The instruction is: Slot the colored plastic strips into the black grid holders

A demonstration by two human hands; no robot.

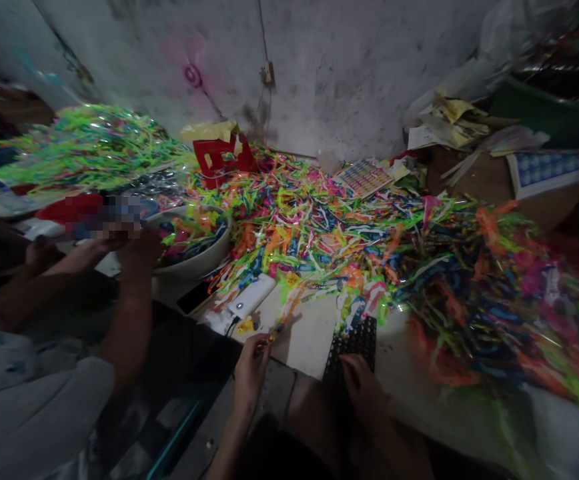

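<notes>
My left hand [252, 360] is closed in a pinch at the front edge of the table, on a small yellow piece [271, 338] with a darker bit beside it; its kind is too small to make out. My right hand [364, 387] rests by a black perforated mat [352, 343], its fingers loosely bent and apart, with nothing visible in them. Between the hands lies a pale board [312, 337]. A yellow figure-like piece [245, 325] sits left of my left fingertips. Beyond spreads a heap of colourful plastic strips [309, 227].
A white power bank-like block [253, 295] with a cable lies left of the board. A co-worker's arms [132, 300] work at the left beside a white bowl [194, 263] of strips. Behind stand a red plastic holder [224, 160] and a pink fan [192, 75]. More strips [509, 313] cover the right.
</notes>
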